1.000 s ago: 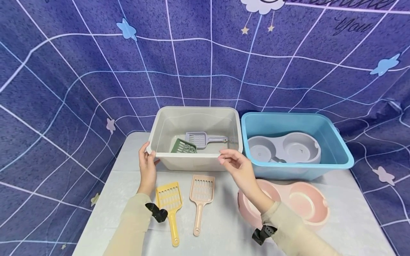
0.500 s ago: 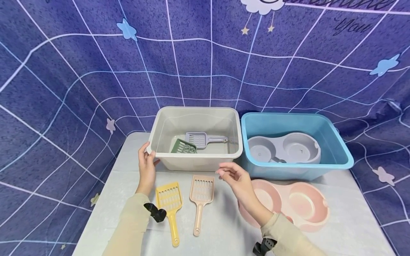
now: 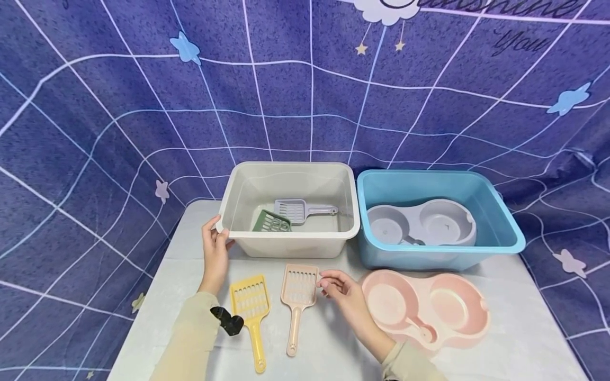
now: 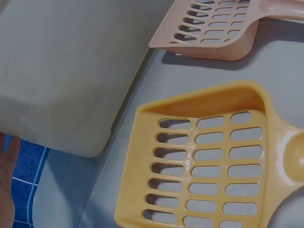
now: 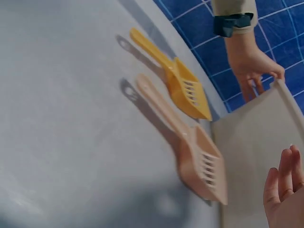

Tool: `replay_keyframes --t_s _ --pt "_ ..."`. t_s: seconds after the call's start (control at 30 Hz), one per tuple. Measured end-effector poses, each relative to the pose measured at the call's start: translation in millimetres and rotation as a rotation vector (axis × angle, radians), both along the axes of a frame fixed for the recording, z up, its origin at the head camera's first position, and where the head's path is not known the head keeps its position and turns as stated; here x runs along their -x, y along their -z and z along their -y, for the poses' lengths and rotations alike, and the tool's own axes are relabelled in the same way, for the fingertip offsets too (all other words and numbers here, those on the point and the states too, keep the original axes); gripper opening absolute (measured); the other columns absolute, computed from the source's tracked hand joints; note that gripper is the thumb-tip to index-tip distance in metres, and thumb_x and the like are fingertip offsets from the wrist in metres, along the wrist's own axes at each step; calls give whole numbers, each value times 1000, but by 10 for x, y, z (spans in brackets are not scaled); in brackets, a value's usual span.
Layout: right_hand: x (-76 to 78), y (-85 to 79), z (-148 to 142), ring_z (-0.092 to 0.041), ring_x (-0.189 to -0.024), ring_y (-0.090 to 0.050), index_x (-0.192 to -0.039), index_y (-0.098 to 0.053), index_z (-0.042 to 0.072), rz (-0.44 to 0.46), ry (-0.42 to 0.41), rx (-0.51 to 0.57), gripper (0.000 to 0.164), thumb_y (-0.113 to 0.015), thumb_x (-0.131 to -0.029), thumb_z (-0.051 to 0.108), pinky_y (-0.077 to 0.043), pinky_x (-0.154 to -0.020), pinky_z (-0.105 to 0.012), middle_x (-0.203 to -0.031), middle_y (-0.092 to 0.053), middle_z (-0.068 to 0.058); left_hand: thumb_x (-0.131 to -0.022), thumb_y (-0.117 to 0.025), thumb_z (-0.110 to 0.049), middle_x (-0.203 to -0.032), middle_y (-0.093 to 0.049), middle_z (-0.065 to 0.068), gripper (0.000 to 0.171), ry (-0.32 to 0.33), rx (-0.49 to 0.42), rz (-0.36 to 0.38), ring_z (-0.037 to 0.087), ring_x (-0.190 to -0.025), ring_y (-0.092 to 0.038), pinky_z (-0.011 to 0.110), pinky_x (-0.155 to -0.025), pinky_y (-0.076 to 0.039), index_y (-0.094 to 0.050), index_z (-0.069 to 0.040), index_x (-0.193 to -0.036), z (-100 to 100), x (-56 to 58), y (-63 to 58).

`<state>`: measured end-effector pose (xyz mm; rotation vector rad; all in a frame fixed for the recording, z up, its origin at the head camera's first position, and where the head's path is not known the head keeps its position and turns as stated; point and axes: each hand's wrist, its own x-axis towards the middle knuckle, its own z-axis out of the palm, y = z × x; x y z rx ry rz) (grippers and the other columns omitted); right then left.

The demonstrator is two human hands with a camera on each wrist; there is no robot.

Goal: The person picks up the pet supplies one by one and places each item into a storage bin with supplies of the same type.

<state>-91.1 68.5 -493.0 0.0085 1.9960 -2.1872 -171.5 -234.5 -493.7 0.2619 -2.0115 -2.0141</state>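
Observation:
My left hand [image 3: 215, 260] grips the front left rim corner of a grey litter box [image 3: 286, 246]; the right wrist view shows its fingers hooked at that corner. In the box lie a lavender litter scoop [image 3: 297, 211] and a green litter scoop [image 3: 267, 219], the green one's lower part hidden by the front wall. My right hand [image 3: 350, 301], fingers loosely bent and holding nothing, hovers close to the right edge of a pink litter scoop [image 3: 295, 312]. Left of that scoop, a yellow litter scoop [image 3: 252, 309] lies with its handle toward me.
A blue litter box [image 3: 429, 259] stands right of the grey one, with a grey double pet bowl [image 3: 414, 214] inside. In front of it on the white table [image 3: 343, 360] sits a pink double bowl [image 3: 424, 288] with a small pink scoop [image 3: 425, 333]. A patterned curtain [image 3: 286, 90] hangs behind.
My right hand has left the front rim of the grey litter box and come down toward me, beside the pink litter scoop. The left hand stays at the corner.

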Motion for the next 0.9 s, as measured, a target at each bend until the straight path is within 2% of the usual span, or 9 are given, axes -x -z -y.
replay_keyframes --t_s 0.2,0.47,0.57,0.8,0.9 --pt "-92 163 45 -18 -85 -65 -119 -60 -9 47 -10 -20 28 -63 -95 5 -56 -79 -29 -100 -68 -16 -104 -34 -9 -138 -40 20 48 2 4 1 15 -116 -48 53 -109 -37 -25 -8 -151 -77 -99 -192" --pt "-178 400 76 -19 -82 -65 -120 -58 -11 75 -49 -15 29 -61 -97 6 -55 -74 -26 -102 -67 -21 -104 -35 -8 -135 -42 17 47 0 -1 -25 12 -114 -50 52 -108 -39 -26 -8 -151 -104 -105 -206" --pt "-212 473 94 -19 -82 -65 -120 -58 -11 92 -67 -19 29 -60 -97 6 -54 -73 -25 -102 -67 -21 -104 -35 -7 -134 -42 15 48 3 -6 -30 13 -114 -50 50 -108 -39 -26 -8 -151 -95 -99 -184" --pt "-286 585 150 -17 -80 -64 -119 -58 -13 125 -96 -11 31 -61 -97 8 -54 -71 -24 -100 -68 -18 -105 -35 -8 -139 -42 11 48 -10 -7 -42 14 -117 -49 47 -107 -41 -27 -13 -152 -4 21 71" --pt "-318 624 165 -17 -80 -64 -120 -57 -13 135 -112 -9 31 -61 -97 7 -53 -70 -23 -100 -68 -17 -105 -35 -10 -140 -42 11 48 -15 5 -48 14 -119 -49 45 -106 -42 -27 -16 -152 1 37 110"
